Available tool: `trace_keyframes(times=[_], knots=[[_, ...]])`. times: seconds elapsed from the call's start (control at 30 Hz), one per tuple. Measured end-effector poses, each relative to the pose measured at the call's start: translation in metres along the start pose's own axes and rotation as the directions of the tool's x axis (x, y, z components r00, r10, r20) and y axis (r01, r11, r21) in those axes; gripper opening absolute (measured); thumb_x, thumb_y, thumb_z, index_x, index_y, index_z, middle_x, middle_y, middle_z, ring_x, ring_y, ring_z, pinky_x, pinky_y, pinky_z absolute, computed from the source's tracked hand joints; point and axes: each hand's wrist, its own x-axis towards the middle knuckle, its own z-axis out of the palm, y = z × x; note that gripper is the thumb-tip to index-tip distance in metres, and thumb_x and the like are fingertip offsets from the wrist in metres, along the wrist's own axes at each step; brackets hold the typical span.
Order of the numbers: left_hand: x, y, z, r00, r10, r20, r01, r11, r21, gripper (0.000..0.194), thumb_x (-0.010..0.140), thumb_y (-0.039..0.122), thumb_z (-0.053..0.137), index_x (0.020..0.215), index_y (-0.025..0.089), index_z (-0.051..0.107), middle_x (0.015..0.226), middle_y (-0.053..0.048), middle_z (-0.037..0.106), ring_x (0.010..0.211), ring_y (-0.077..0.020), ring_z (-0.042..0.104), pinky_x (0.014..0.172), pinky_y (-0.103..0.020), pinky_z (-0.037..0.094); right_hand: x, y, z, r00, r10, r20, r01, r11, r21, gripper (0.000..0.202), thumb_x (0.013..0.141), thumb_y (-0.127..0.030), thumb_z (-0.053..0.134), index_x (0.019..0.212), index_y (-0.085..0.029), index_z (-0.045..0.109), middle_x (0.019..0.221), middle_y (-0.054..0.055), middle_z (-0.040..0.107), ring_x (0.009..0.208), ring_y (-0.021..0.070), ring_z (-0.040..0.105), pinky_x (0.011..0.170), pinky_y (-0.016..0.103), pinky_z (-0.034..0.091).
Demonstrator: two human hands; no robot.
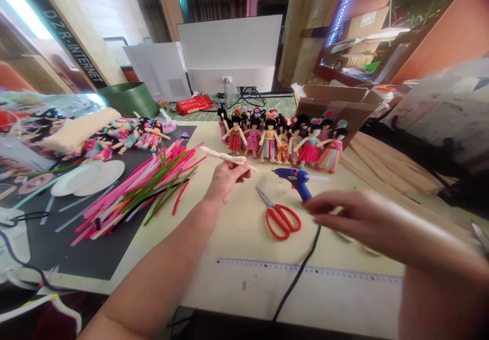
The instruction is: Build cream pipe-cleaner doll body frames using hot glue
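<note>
My left hand (228, 177) is closed in a pinch on a cream fuzzy pipe-cleaner piece (219, 153), held above the table with its longer end pointing left. My right hand (344, 211), blurred, hovers by the handle of a blue glue gun (292, 176). Its fingers are bent, with a gap between them and the thumb, and I see nothing held. The glue gun lies on its side, its nozzle toward the left. Between my arms rest scissors (281, 218) with red handles, blades slightly apart.
Several pipe-cleaner dolls (269, 139) stand at the back. Coloured pipe cleaners (133, 192) lie in a heap on the left, near white paper plates (99, 177). A ruler (305, 268) runs along the front, crossed by a black cord (298, 279). A cardboard box (336, 108) stands back right.
</note>
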Motion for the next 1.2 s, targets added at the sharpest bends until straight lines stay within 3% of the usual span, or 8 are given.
trace_keyframes(times=[0.07, 0.17, 0.3, 0.53, 0.63, 0.73, 0.87, 1.2], knots=[[-0.001, 0.000, 0.001, 1.000, 0.003, -0.006, -0.003, 1.000, 0.007, 0.027, 0.067, 0.035, 0.077, 0.085, 0.015, 0.070, 0.079, -0.006, 0.072, 0.068, -0.0117, 0.065, 0.062, -0.022, 0.043, 0.014, -0.024, 0.029, 0.991, -0.073, 0.112, 0.101, 0.960, -0.263, 0.024, 0.084, -0.039, 0.059, 0.098, -0.023, 0.071, 0.096, 0.008, 0.071, 0.085, 0.0229, 0.064, 0.074, 0.033, 0.046], [-0.001, 0.001, 0.000, 1.000, 0.024, -0.007, -0.024, 1.000, 0.005, 0.027, 0.067, 0.035, 0.077, 0.084, 0.015, 0.070, 0.078, -0.006, 0.072, 0.068, -0.0117, 0.065, 0.062, -0.023, 0.043, 0.043, -0.041, 0.068, 0.990, 0.073, 0.121, 0.012, 0.810, -0.587, 0.024, 0.084, -0.033, 0.056, 0.093, -0.014, 0.067, 0.095, 0.015, 0.069, 0.091, 0.0287, 0.064, 0.072, 0.034, 0.045], [-0.002, 0.005, -0.001, 0.999, 0.042, -0.011, -0.042, 0.999, -0.005, 0.028, 0.067, 0.036, 0.077, 0.084, 0.015, 0.069, 0.078, -0.005, 0.072, 0.068, -0.0121, 0.065, 0.063, -0.023, 0.043, 0.071, -0.034, 0.093, 0.979, 0.170, 0.109, -0.061, 0.762, -0.644, 0.029, 0.079, -0.037, 0.060, 0.095, -0.014, 0.065, 0.092, 0.015, 0.069, 0.090, 0.0307, 0.064, 0.066, 0.034, 0.043], [-0.001, 0.010, -0.002, 0.998, 0.051, -0.042, -0.051, 0.999, -0.014, 0.029, 0.066, 0.037, 0.077, 0.084, 0.015, 0.069, 0.078, -0.005, 0.071, 0.068, -0.0121, 0.064, 0.063, -0.023, 0.041, 0.090, -0.012, 0.089, 0.980, 0.187, 0.067, -0.126, 0.847, -0.516, 0.010, 0.073, -0.025, 0.054, 0.080, -0.019, 0.058, 0.087, 0.009, 0.067, 0.079, 0.0239, 0.062, 0.057, 0.029, 0.034], [0.000, 0.010, -0.003, 0.996, 0.043, -0.078, -0.043, 0.999, 0.006, 0.027, 0.066, 0.037, 0.076, 0.082, 0.016, 0.069, 0.078, -0.005, 0.072, 0.069, -0.0121, 0.065, 0.065, -0.024, 0.040, 0.084, -0.008, 0.083, 0.997, 0.065, -0.042, -0.076, 0.926, -0.371, 0.014, 0.076, -0.023, 0.051, 0.089, -0.021, 0.054, 0.072, 0.003, 0.063, 0.065, 0.0180, 0.056, 0.054, 0.026, 0.030], [0.001, 0.007, -0.002, 0.993, 0.027, -0.117, -0.023, 0.999, 0.037, 0.027, 0.067, 0.037, 0.076, 0.081, 0.016, 0.068, 0.076, -0.005, 0.072, 0.069, -0.0125, 0.065, 0.068, -0.025, 0.039, 0.075, -0.011, 0.081, 0.986, -0.112, -0.123, 0.078, 0.964, -0.254, 0.027, 0.081, -0.018, 0.048, 0.108, -0.021, 0.048, 0.068, -0.002, 0.062, 0.060, 0.0153, 0.053, 0.055, 0.025, 0.029], [0.002, 0.003, 0.000, 0.992, 0.027, -0.120, -0.023, 0.999, 0.030, 0.026, 0.067, 0.036, 0.076, 0.078, 0.015, 0.066, 0.071, -0.004, 0.070, 0.066, -0.0125, 0.063, 0.068, -0.026, 0.037, 0.069, -0.018, 0.087, 0.955, -0.251, -0.157, 0.183, 0.917, -0.354, 0.021, 0.089, -0.021, 0.046, 0.109, -0.022, 0.052, 0.079, 0.002, 0.066, 0.065, 0.0158, 0.056, 0.055, 0.026, 0.025], [-0.001, 0.005, 0.003, 0.995, 0.011, -0.096, -0.008, 0.999, 0.038, 0.025, 0.067, 0.034, 0.075, 0.078, 0.014, 0.066, 0.072, -0.005, 0.071, 0.065, -0.0133, 0.063, 0.071, -0.029, 0.039, 0.068, -0.019, 0.091, 0.928, -0.315, -0.199, 0.159, 0.817, -0.554, 0.010, 0.092, -0.018, 0.048, 0.089, -0.021, 0.058, 0.078, 0.002, 0.064, 0.074, 0.0163, 0.052, 0.052, 0.029, 0.019]])
